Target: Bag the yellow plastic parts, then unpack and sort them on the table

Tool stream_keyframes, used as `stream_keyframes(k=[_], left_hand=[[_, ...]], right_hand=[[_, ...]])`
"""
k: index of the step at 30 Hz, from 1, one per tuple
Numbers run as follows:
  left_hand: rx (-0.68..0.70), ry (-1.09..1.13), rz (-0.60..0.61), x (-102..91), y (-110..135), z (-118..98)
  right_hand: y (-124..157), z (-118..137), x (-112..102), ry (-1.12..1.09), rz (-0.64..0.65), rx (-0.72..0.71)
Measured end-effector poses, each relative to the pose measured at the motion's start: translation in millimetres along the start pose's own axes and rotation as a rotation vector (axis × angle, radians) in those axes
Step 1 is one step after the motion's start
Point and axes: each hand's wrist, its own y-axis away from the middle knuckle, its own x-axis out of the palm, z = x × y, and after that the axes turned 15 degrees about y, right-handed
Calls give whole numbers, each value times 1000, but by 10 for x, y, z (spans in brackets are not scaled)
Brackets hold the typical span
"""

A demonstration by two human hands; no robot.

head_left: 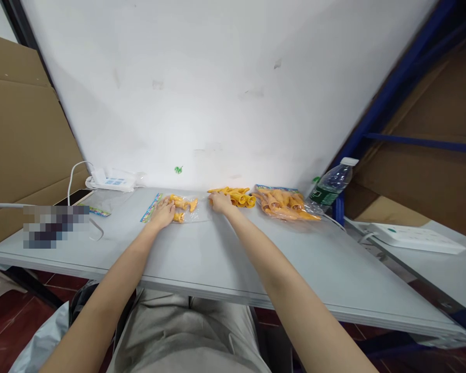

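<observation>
My left hand (pixel 163 213) lies flat over the header end of a clear plastic bag (pixel 192 213) with a colourful printed header. Inside the bag are several yellow horn-shaped plastic pieces (pixel 184 203). At the left end of a loose pile of yellow plastic horns (pixel 241 198), my right hand (pixel 219 202) has its fingers curled around a piece, its fingertips partly hidden. To the right of the pile sits a filled clear bag of orange-yellow plastic horns (pixel 281 202), also with a printed header.
A clear bottle with a green label (pixel 330 186) leans by the blue frame (pixel 357 140) at right. White power strips stand at the left back (pixel 112 182) and far right (pixel 415 238). A phone (pixel 75 197), cables and another headed bag (pixel 97 210) occupy the table's left side.
</observation>
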Motion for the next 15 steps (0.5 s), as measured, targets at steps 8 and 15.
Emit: stream_keyframes(k=[8, 15], left_hand=[[-70, -30, 13, -40, 79, -43], [-73, -36, -16, -17, 60, -62]], right_hand=[[-52, 16, 173, 79, -120, -73], [-253, -180, 79, -692, -480, 320]])
